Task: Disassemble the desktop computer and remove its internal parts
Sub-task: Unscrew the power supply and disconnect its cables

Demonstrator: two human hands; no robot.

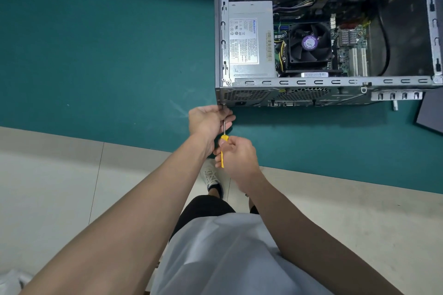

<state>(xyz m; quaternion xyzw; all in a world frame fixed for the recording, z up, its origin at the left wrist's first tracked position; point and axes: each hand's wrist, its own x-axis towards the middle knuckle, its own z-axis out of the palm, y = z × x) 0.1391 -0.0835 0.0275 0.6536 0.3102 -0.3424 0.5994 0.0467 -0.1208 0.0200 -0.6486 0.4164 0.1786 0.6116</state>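
Computer case [311, 83], right hand [237, 156] gripping screwdriver [224, 138]

A grey desktop computer case [311, 97] is being shown lying in the upper right of the frame, its open side turned up. A silver power supply [250, 38] is being carried in its left part, a black CPU fan [309, 42] just right of it on the green motherboard [344, 56]. Black cables [387, 43] are being trailed above. A yellow-handled screwdriver [224, 137] is being held against the case's lower left corner.
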